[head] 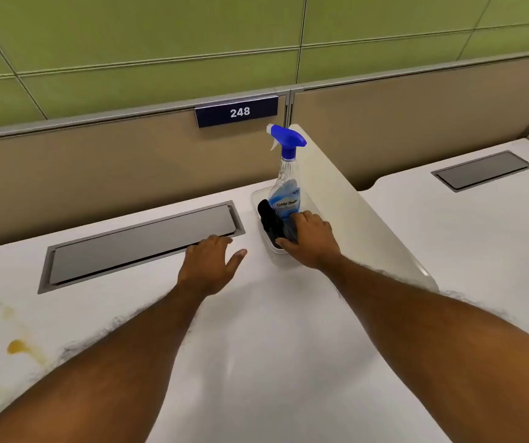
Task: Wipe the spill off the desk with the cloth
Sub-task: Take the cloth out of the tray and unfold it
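Observation:
A yellow-brown spill (17, 346) stains the white desk (256, 362) at the near left, with faint smears around it. A dark cloth (271, 220) lies in a clear plastic tray (271, 254) at the back of the desk. My right hand (309, 239) reaches into the tray with thumb and fingers closing around the cloth's near end. My left hand (208, 266) rests flat on the desk, fingers spread, touching the edge of the grey cable hatch (141, 244).
A spray bottle (285, 183) with a blue trigger stands in the same tray, just behind the cloth. A white divider panel (352, 203) rises right of the tray. Beyond it is a second desk (464, 235) with its own hatch. A beige partition (97, 167) marked 248 closes the back.

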Tool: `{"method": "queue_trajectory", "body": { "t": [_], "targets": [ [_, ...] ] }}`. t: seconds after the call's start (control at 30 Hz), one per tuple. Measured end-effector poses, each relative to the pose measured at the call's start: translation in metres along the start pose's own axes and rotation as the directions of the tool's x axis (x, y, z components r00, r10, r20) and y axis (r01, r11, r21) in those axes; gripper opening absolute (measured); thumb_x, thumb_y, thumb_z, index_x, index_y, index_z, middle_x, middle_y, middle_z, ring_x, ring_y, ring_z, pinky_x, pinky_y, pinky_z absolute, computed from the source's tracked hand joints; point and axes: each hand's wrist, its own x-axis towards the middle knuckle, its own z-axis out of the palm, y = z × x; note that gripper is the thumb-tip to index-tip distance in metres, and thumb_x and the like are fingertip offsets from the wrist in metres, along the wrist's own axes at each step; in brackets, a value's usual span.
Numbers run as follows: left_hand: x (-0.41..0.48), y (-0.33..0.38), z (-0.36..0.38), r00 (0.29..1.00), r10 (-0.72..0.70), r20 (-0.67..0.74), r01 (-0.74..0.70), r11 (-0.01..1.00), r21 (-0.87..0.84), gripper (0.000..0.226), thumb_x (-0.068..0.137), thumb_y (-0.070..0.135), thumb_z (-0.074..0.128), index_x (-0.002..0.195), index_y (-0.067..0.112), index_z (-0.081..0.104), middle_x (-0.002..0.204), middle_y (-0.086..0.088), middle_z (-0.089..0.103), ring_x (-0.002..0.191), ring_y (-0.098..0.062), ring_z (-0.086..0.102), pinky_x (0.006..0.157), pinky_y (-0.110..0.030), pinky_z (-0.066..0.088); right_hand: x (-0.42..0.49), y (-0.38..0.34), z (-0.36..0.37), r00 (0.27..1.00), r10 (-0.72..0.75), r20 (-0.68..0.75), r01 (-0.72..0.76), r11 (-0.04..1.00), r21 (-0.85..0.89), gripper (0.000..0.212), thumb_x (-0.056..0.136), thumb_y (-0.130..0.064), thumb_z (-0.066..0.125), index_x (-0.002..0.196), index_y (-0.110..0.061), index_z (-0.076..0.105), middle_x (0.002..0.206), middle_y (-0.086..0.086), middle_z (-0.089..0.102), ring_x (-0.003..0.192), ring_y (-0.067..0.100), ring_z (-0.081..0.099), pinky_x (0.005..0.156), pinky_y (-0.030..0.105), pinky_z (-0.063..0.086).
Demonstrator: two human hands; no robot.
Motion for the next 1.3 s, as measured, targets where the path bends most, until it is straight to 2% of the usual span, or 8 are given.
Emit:
{"method": "queue_trajectory", "body": {
  "t": [0.27, 0.4, 0.57, 0.7, 0.87, 0.97, 1.07, 1.3],
  "targets": [
    [0.07, 0.047, 0.021, 0.991, -0.101, 0.093, 0.119, 0.97, -0.21, 0.048, 0.101, 0.041, 0.042, 0.141, 0.017, 0.046, 0.147, -0.01, 0.043, 0.134, -0.029, 0.043, 0.111, -0.05, 0.037, 0.039, 0.001, 0.014, 0.977, 0.067, 0.204, -0.097, 0.985, 0.14, 0.056, 0.083, -0.066, 0.056, 0.118, -0.022, 0.055, 0.115, 0.0, 0.065, 0.108, 0.023, 0.058, 0.098, 0.042, 0.042],
    [0.073, 0.057, 0.033, 0.991, -0.109, 0.08, 0.125, 0.963, -0.238, 0.048, 0.099, 0.041, 0.046, 0.141, 0.016, 0.047, 0.14, -0.01, 0.044, 0.129, -0.028, 0.046, 0.108, -0.046, 0.041, 0.043, -0.001, 0.02, 0.974, 0.05, 0.223, -0.104, 0.967, 0.234, 0.045, 0.089, -0.054, 0.059, 0.118, -0.019, 0.058, 0.115, 0.002, 0.067, 0.109, 0.024, 0.059, 0.102, 0.044, 0.043],
    [0.071, 0.061, 0.045, 0.989, -0.148, 0.004, 0.144, 0.951, -0.274, 0.049, 0.097, 0.04, 0.051, 0.14, 0.018, 0.048, 0.136, -0.009, 0.043, 0.126, -0.027, 0.046, 0.108, -0.046, 0.039, 0.042, -0.004, 0.017, 0.976, 0.066, 0.207, -0.124, 0.951, 0.282, 0.026, 0.093, -0.03, 0.06, 0.115, -0.015, 0.061, 0.11, 0.006, 0.068, 0.103, 0.026, 0.063, 0.097, 0.041, 0.051],
    [0.071, 0.065, 0.049, 0.985, -0.153, -0.074, 0.14, 0.978, -0.154, 0.046, 0.097, 0.041, 0.05, 0.14, 0.027, 0.048, 0.142, -0.006, 0.037, 0.133, -0.025, 0.032, 0.109, -0.043, 0.026, 0.041, -0.008, 0.012, 0.98, 0.093, 0.176, -0.149, 0.929, 0.338, 0.023, 0.094, -0.025, 0.059, 0.115, -0.014, 0.061, 0.109, 0.007, 0.068, 0.101, 0.026, 0.063, 0.097, 0.039, 0.051],
    [0.072, 0.077, 0.036, 0.989, -0.096, -0.113, 0.061, 0.96, -0.274, 0.053, 0.097, 0.037, 0.049, 0.147, 0.028, 0.036, 0.143, -0.004, 0.04, 0.134, -0.025, 0.032, 0.109, -0.044, 0.021, 0.042, -0.009, -0.013, 0.993, 0.092, 0.076, -0.117, 0.884, 0.453, 0.026, 0.095, -0.023, 0.057, 0.119, -0.012, 0.063, 0.11, 0.009, 0.07, 0.099, 0.028, 0.065, 0.093, 0.039, 0.052],
    [0.07, 0.085, 0.02, 0.994, -0.038, -0.106, -0.016, 0.883, -0.469, 0.059, 0.097, 0.034, 0.052, 0.15, 0.026, 0.03, 0.146, -0.003, 0.045, 0.135, -0.023, 0.04, 0.114, -0.045, 0.028, 0.039, -0.01, -0.035, 0.996, 0.088, 0.003, -0.077, 0.853, 0.516, 0.022, 0.092, -0.015, 0.058, 0.114, -0.01, 0.064, 0.104, 0.008, 0.07, 0.091, 0.024, 0.064, 0.082, 0.03, 0.05],
    [0.065, 0.093, 0.0, 0.986, -0.017, -0.164, -0.104, 0.71, -0.697, 0.06, 0.093, 0.023, 0.06, 0.147, 0.019, 0.034, 0.144, -0.003, 0.049, 0.13, -0.02, 0.05, 0.11, -0.043, 0.042, 0.033, -0.016, -0.057, 0.997, 0.068, -0.046, -0.029, 0.813, 0.581, 0.02, 0.091, -0.011, 0.06, 0.111, -0.01, 0.064, 0.093, 0.002, 0.065, 0.084, 0.021, 0.063, 0.079, 0.029, 0.051],
    [0.038, 0.092, -0.057, 0.967, -0.031, -0.252, -0.205, 0.489, -0.848, 0.063, 0.084, 0.012, 0.073, 0.139, 0.018, 0.042, 0.12, 0.009, 0.059, 0.105, -0.009, 0.064, 0.086, -0.02, 0.055, -0.001, -0.044, -0.112, 0.986, 0.024, -0.164, 0.097, 0.719, 0.689, 0.015, 0.091, -0.008, 0.06, 0.106, -0.007, 0.063, 0.087, 0.002, 0.065, 0.077, 0.012, 0.062, 0.073, 0.019, 0.049]
  ]
}}
